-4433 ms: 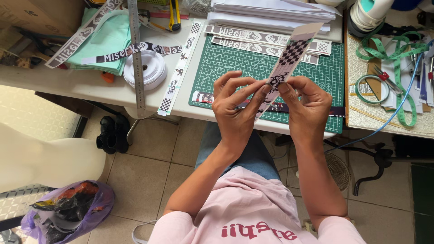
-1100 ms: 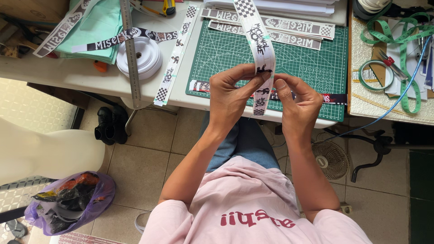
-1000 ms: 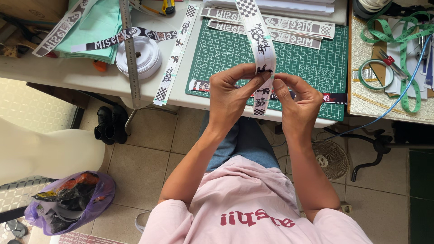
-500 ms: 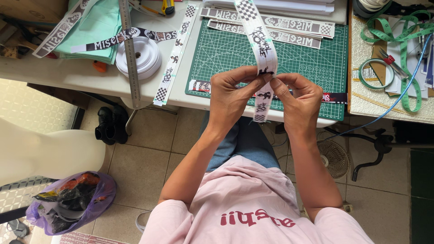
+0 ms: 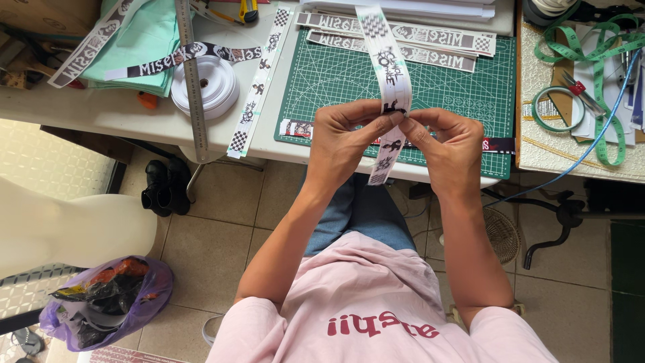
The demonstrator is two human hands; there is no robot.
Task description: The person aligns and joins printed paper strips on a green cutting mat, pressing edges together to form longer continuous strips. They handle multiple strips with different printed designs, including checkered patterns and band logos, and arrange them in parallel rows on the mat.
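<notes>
Since the earlier frame you are holding the printed ribbon strip lower and straighter: it was slanting up toward 1 o'clock above your fingers, and now it is running almost along the 12-to-6 line, leaning a little toward 11 at the top.

Both hands are closing on it at the same spot. Your left hand is pinching it from the 9 o'clock side and your right hand from the 3 o'clock side, fingertips nearly meeting on the strip. Neither hand is nearer; they are sitting level, just beside each other.

From that pinch, the long upper part is reaching away toward 12 over the green cutting mat on the bench, its checkered end lying near the stacked printed strips at the far edge. A short tail is hanging toward 6, past the bench edge and above your lap.

At 9 to 10 o'clock, well apart from your hands, a steel ruler is lying across a white ribbon spool.
</notes>
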